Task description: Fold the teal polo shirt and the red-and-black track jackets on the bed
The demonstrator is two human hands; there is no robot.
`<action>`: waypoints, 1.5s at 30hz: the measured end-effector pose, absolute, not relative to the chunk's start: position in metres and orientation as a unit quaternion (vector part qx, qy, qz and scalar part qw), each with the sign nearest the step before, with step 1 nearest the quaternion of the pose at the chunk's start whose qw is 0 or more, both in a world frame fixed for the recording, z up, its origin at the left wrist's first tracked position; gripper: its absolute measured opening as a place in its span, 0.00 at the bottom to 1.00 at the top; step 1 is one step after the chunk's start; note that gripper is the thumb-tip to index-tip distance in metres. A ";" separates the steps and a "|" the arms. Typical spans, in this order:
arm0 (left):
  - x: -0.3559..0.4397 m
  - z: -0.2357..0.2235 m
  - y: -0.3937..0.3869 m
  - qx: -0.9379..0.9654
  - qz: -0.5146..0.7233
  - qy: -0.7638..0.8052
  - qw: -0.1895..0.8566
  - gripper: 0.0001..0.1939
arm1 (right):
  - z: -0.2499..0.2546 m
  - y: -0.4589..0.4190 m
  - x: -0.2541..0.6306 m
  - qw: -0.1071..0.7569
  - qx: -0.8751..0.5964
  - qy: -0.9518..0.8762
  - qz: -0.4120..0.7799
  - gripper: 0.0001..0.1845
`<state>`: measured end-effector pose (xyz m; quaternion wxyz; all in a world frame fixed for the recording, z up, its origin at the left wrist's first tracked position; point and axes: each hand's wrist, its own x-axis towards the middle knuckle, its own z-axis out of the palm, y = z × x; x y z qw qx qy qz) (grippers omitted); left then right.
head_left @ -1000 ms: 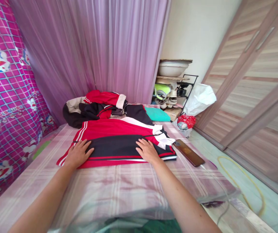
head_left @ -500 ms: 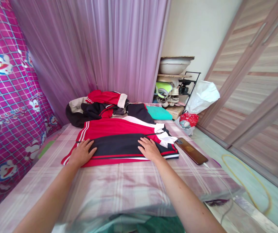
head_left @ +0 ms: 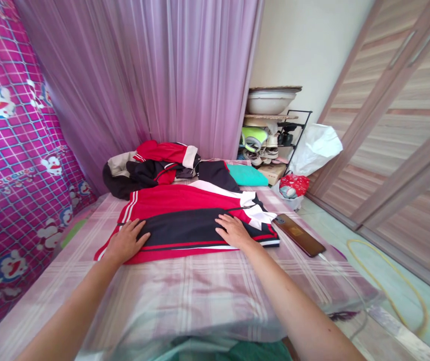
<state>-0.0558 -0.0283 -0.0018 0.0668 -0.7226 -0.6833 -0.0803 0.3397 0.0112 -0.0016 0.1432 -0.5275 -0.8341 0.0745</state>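
A red, navy and white jacket (head_left: pixel 185 225) lies spread on the bed, its near sleeve folded across the body and its white-trimmed collar to the right. My left hand (head_left: pixel 128 240) rests flat on the jacket's left end, fingers spread near the sleeve's cuff. Toward the collar, my right hand (head_left: pixel 233 230) lies on the navy sleeve with its fingers stretched out. Neither hand grips the cloth. Behind the jacket is a heap of more red, navy and grey clothes (head_left: pixel 151 168).
A plaid sheet (head_left: pixel 185 291) covers the bed. Right of the jacket lies a phone (head_left: pixel 300 235) with a white cable plugged in. A turquoise folded item (head_left: pixel 248 175) sits at the far edge. Beyond stand a shoe rack (head_left: pixel 271 135), a white bag (head_left: pixel 316 150) and a wardrobe (head_left: pixel 399 125).
The view has shifted very slightly. Both hands stay in the same places on the jacket, and the jacket looks unchanged.
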 end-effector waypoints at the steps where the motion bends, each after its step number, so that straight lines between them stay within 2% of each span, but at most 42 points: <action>1: -0.055 0.005 -0.027 -0.717 -0.069 -0.691 0.053 0.34 | 0.002 0.015 0.343 0.150 -0.523 -0.835 0.083 0.23; 6: -0.043 0.042 -0.001 -0.670 0.013 -0.742 0.032 0.33 | 0.037 0.054 0.362 0.177 -0.580 -0.790 0.084 0.19; 11: -0.004 0.044 0.044 -0.747 -0.075 -0.654 0.088 0.28 | 0.060 0.122 0.374 0.181 -0.677 -0.713 0.025 0.21; 16: 0.032 0.010 0.075 -0.766 -0.078 -0.635 0.061 0.28 | 0.057 0.195 0.373 0.201 -0.722 -0.662 0.024 0.31; 22: 0.040 -0.014 0.074 -0.759 -0.043 -0.648 0.044 0.30 | 0.033 0.243 0.356 0.206 -0.749 -0.628 0.054 0.47; 24: 0.039 -0.016 0.073 -0.761 -0.048 -0.645 0.048 0.30 | 0.027 0.249 0.354 0.197 -0.741 -0.641 0.029 0.41; 26: 0.038 -0.017 0.073 -0.762 -0.053 -0.644 0.051 0.31 | 0.022 0.253 0.356 0.193 -0.724 -0.662 -0.005 0.28; 28: 0.039 -0.016 0.072 -0.763 -0.051 -0.642 0.052 0.31 | 0.020 0.259 0.361 0.202 -0.722 -0.661 -0.034 0.20; 33: 0.044 -0.010 0.070 -0.759 -0.029 -0.649 0.038 0.30 | 0.023 0.264 0.364 0.225 -0.741 -0.631 -0.042 0.24; 36: 0.046 -0.006 0.070 -0.756 -0.028 -0.654 0.031 0.31 | 0.031 0.249 0.352 0.280 -0.726 -0.625 -0.056 0.30; 39: 0.046 -0.004 0.069 -0.755 -0.031 -0.654 0.025 0.30 | 0.033 0.227 0.333 0.333 -0.649 -0.679 -0.088 0.27; 41: 0.047 -0.003 0.069 -0.755 -0.032 -0.655 0.023 0.30 | 0.028 0.216 0.319 0.295 -0.554 -0.774 -0.081 0.24; 43: 0.047 -0.003 0.069 -0.754 -0.033 -0.655 0.024 0.30 | 0.019 0.213 0.306 0.212 -0.477 -0.851 -0.055 0.23; 45: 0.047 -0.004 0.069 -0.754 -0.038 -0.655 0.025 0.30 | 0.013 0.216 0.295 0.146 -0.456 -0.877 -0.033 0.22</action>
